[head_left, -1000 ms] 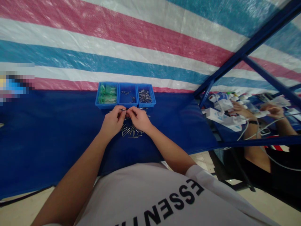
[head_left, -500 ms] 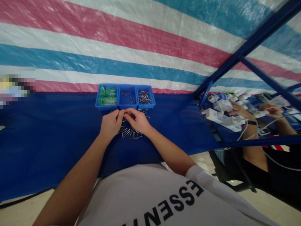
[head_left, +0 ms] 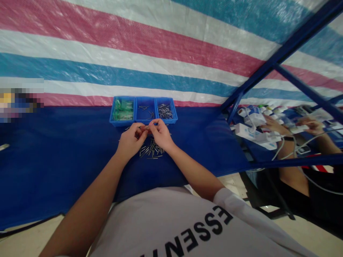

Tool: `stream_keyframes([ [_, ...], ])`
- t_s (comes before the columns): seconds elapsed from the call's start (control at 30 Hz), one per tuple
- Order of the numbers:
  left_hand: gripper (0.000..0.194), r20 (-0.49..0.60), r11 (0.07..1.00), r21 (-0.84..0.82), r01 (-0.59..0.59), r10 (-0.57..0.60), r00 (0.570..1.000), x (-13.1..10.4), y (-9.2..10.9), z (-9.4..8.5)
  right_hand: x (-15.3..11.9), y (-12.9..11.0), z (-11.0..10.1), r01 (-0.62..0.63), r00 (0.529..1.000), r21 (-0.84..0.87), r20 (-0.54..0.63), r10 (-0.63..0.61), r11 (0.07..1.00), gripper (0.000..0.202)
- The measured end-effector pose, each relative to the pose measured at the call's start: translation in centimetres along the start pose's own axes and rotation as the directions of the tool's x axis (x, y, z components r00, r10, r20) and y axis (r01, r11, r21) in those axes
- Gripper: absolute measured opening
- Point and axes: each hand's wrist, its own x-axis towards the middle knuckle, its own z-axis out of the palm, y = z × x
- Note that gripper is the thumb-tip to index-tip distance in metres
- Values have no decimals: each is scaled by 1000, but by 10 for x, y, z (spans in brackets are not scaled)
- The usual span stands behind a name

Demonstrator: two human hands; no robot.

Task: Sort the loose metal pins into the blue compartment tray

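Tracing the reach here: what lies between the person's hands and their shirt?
In the head view, a loose pile of metal pins below the hands, then bare blue cloth to the shirt.

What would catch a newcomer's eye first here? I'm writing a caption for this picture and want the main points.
First the striped tarp in pink, white and blue behind the blue-covered table. Then the left hand and right hand, fingertips together over a scatter of metal pins, just in front of three blue trays. At right, another person's hands work among white items.
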Motion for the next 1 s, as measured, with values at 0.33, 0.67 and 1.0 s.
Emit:
stream_keyframes([
  [0.33,27,-12,999,42,-17,17,1000,1,-5,-4,-2,-9,-2,-4,999,-57,40,6,998,37],
  [0.67,42,85,995,99,-32,24,996,3,-2,-7,-6,-20,-6,48,997,-318,80,-23,947,52],
  [1.0,33,-2,1000,21,-9,9,1000,0,0,-4,-3,-13,-5,15,997,-187,75,-1,982,51],
])
